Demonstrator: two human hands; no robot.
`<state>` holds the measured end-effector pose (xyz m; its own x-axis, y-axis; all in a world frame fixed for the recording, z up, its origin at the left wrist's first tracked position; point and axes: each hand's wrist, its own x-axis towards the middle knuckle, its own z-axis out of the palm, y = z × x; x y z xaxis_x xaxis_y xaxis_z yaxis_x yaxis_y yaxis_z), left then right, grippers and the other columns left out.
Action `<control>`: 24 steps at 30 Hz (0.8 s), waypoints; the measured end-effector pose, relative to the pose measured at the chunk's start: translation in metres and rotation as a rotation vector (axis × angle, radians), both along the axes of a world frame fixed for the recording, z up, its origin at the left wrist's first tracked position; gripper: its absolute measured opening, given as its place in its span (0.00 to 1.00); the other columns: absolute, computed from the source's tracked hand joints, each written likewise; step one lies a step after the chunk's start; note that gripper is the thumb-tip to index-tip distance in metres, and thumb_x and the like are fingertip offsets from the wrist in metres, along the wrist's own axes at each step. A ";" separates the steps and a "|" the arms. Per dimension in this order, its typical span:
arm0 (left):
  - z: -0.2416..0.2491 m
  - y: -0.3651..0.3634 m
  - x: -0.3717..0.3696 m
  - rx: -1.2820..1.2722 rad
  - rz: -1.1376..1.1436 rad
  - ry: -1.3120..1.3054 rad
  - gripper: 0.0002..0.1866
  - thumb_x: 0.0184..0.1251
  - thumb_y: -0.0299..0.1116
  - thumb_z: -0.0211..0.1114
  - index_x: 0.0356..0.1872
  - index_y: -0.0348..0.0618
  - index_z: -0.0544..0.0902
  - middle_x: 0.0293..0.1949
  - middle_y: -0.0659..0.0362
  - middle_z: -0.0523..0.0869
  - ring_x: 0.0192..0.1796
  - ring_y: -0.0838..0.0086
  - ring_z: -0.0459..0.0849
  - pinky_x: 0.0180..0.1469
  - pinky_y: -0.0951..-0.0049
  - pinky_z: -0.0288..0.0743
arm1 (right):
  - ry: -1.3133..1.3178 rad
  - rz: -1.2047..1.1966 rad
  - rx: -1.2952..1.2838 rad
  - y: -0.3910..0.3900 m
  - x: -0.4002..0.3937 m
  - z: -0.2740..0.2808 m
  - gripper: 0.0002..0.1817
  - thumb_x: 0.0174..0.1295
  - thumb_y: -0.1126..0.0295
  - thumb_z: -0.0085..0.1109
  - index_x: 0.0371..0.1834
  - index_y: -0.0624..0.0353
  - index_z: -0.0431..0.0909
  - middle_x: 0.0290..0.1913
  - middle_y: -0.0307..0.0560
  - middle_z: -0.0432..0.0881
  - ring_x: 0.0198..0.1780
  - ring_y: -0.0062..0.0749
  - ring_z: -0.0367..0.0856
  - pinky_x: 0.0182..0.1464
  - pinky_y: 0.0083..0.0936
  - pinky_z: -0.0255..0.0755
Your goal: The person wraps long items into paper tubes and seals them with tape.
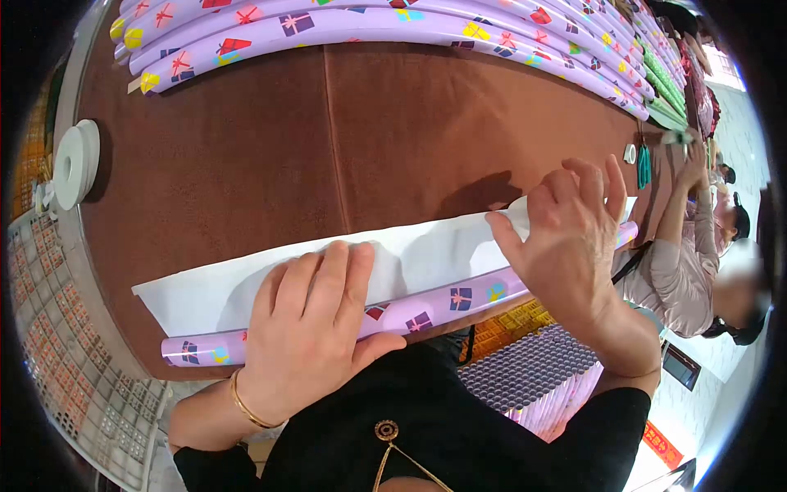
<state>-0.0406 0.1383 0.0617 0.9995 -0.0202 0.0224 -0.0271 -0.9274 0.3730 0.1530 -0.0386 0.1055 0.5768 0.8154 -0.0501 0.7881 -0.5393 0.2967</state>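
A partly rolled sheet of wrapping paper (438, 310) lies along the table's near edge, lilac with printed gift boxes outside. Its white inner side (205, 295) is spread flat beyond the roll. My left hand (307, 328) rests on the roll and the white sheet, fingers stretched forward and thumb out to the side. Over the right part of the roll is my right hand (566, 238), fingers apart and partly raised, thumb near the white sheet. Whether its palm touches the paper is hidden.
Finished lilac rolls (270, 49) are piled along the far side of the brown table (221, 164). A white tape roll (75, 164) stands at the left edge. Teal scissors (643, 166) lie at the right, near a co-worker (680, 271). Crates (90, 328) stand left.
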 end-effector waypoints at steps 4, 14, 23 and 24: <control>0.002 0.000 0.000 -0.001 0.021 0.009 0.42 0.62 0.67 0.58 0.62 0.35 0.77 0.57 0.49 0.78 0.54 0.55 0.76 0.55 0.55 0.70 | 0.012 0.012 0.019 -0.004 0.003 0.006 0.21 0.51 0.54 0.71 0.28 0.65 0.84 0.37 0.47 0.81 0.55 0.44 0.74 0.72 0.52 0.50; 0.007 -0.008 -0.003 0.045 0.094 0.060 0.38 0.53 0.48 0.72 0.64 0.35 0.75 0.59 0.49 0.76 0.58 0.54 0.74 0.59 0.55 0.68 | 0.286 0.019 0.115 -0.029 0.020 0.012 0.22 0.53 0.52 0.70 0.26 0.65 0.82 0.36 0.49 0.79 0.52 0.48 0.74 0.67 0.49 0.57; -0.003 -0.034 0.019 -0.093 -0.031 -0.006 0.44 0.50 0.53 0.73 0.63 0.29 0.74 0.66 0.45 0.73 0.66 0.51 0.73 0.67 0.52 0.68 | 0.259 0.102 0.143 -0.034 0.026 0.009 0.22 0.54 0.53 0.69 0.27 0.64 0.78 0.40 0.50 0.77 0.56 0.50 0.70 0.67 0.48 0.54; -0.003 -0.034 0.018 -0.091 -0.036 -0.004 0.44 0.50 0.53 0.73 0.63 0.29 0.74 0.66 0.45 0.73 0.66 0.51 0.73 0.67 0.52 0.68 | 0.249 0.104 0.134 -0.037 0.028 0.008 0.22 0.54 0.52 0.69 0.27 0.64 0.77 0.40 0.51 0.77 0.56 0.50 0.70 0.67 0.47 0.53</control>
